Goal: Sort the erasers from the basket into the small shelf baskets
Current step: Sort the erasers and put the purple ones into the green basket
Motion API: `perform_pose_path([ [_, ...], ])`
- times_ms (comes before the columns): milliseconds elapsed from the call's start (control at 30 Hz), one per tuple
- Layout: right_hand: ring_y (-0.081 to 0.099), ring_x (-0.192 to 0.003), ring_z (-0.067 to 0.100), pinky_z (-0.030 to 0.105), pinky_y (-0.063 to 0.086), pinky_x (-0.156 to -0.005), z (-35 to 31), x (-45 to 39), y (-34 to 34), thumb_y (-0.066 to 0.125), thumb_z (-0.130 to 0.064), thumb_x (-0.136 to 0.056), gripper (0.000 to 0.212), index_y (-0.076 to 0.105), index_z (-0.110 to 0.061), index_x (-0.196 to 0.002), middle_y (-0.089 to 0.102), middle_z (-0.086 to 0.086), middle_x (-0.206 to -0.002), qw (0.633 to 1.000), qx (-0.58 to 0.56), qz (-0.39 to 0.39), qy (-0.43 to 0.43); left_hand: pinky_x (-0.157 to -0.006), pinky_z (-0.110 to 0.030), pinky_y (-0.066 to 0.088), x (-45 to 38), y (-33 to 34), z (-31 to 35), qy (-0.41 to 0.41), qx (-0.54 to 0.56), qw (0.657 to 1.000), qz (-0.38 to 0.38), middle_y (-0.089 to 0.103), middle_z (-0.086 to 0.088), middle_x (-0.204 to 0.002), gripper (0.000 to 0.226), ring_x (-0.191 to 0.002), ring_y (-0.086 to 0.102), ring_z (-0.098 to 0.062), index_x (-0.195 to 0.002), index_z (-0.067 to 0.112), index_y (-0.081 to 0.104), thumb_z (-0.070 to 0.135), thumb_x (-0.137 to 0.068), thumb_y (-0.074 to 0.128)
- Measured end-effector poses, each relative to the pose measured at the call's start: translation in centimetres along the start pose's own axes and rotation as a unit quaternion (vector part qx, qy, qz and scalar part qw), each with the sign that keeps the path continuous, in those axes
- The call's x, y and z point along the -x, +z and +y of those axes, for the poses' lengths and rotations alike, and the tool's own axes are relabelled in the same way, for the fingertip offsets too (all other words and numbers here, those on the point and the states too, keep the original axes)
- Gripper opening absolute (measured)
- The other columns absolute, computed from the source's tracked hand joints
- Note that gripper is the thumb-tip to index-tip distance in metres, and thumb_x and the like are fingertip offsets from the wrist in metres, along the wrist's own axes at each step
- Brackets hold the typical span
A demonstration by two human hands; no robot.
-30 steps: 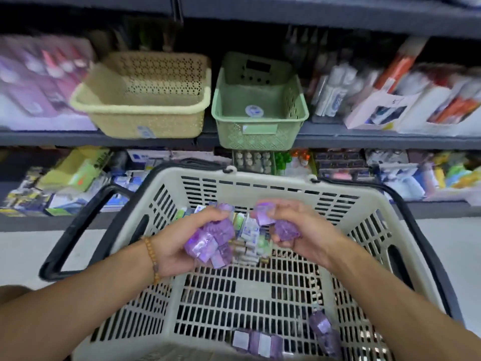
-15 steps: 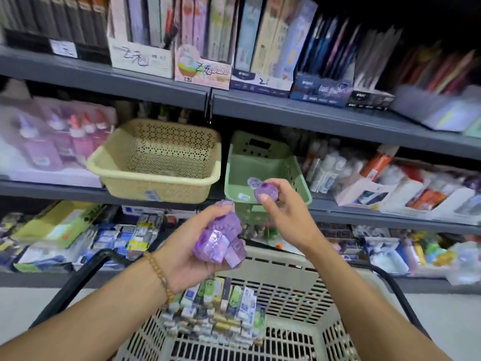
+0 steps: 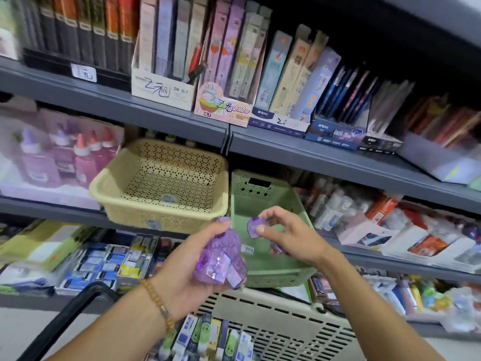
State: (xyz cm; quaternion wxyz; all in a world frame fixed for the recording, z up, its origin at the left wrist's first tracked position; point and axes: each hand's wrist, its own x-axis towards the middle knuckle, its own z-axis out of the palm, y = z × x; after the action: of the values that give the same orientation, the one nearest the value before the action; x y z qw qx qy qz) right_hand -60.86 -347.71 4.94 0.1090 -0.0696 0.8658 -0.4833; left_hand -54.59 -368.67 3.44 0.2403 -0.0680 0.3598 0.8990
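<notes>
While the left hand (image 3: pixel 192 259) cups a bunch of purple erasers (image 3: pixel 221 259) w/ curled fingers, thumb on top, the right hand (image 3: pixel 283 239) pinches a single purple eraser (image 3: pixel 253 227) btwn thumb and fingertips, above the green shelf basket (image 3: pixel 270 269). Cream shelf basket (image 3: pixel 161 183) sits just left of it; shopping basket (image 3: pixel 276 324) below holds more packs.

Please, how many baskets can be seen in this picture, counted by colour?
Yellow shelf basket: 1
Green shelf basket: 1
Beige shopping basket: 1
Total: 3 baskets
</notes>
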Motion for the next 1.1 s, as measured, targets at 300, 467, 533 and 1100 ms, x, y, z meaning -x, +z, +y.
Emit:
perform_pose_path([
  [300,0.055,-0.057,0.015,0.02,0.045,-0.049,3.1,-6.5,0.8,0.068,-0.016,-0.091,0.023,0.056,-0.018,-0.11,0.062,0.011,-0.098,0.989,0.097,-0.094,0.059,-0.057,-0.041,0.057,-1.3,-1.6,1.4,0.017,-0.007,1.0,-0.007,0.073,-0.011,-0.077,0.037,-0.062,0.069,-0.026,-0.083,0.018,0.077,0.026,-0.047,0.08],
  [467,0.058,-0.067,0.008,0.023,0.049,-0.065,3.6,-7.2,0.6,0.078,-0.034,-0.081,0.046,0.052,-0.027,-0.118,0.062,0.004,-0.088,0.981,0.162,-0.08,0.063,-0.056,-0.04,0.057,-2.0,-1.7,1.6,0.011,-0.033,0.999,0.016,0.073,-0.01,-0.075,0.061,-0.06,0.069,-0.025,-0.106,0.014,0.068,0.026,-0.048,0.079],
  [533,0.059,-0.079,0.011,0.027,0.051,-0.074,3.9,-6.9,-0.3,0.082,-0.032,-0.076,0.052,0.049,-0.026,-0.115,0.059,0.001,-0.093,0.98,0.159,-0.078,0.093,-0.054,-0.039,0.057,-2.0,-1.8,1.7,0.009,-0.033,0.999,0.017,0.073,-0.011,-0.075,0.059,-0.061,0.069,-0.026,-0.107,0.013,0.068,0.024,-0.05,0.078],
  [1100,0.064,-0.067,0.014,0.03,0.054,-0.061,4.3,-6.6,-0.3,0.072,-0.022,-0.088,0.017,0.069,-0.024,-0.105,0.069,0.005,-0.084,0.991,0.117,-0.029,0.066,-0.058,-0.039,0.058,-0.9,-1.2,2.2,0.012,-0.013,1.0,0.01,0.071,-0.007,-0.068,0.048,-0.057,0.068,-0.024,-0.103,0.013,0.063,0.022,-0.057,0.075],
])
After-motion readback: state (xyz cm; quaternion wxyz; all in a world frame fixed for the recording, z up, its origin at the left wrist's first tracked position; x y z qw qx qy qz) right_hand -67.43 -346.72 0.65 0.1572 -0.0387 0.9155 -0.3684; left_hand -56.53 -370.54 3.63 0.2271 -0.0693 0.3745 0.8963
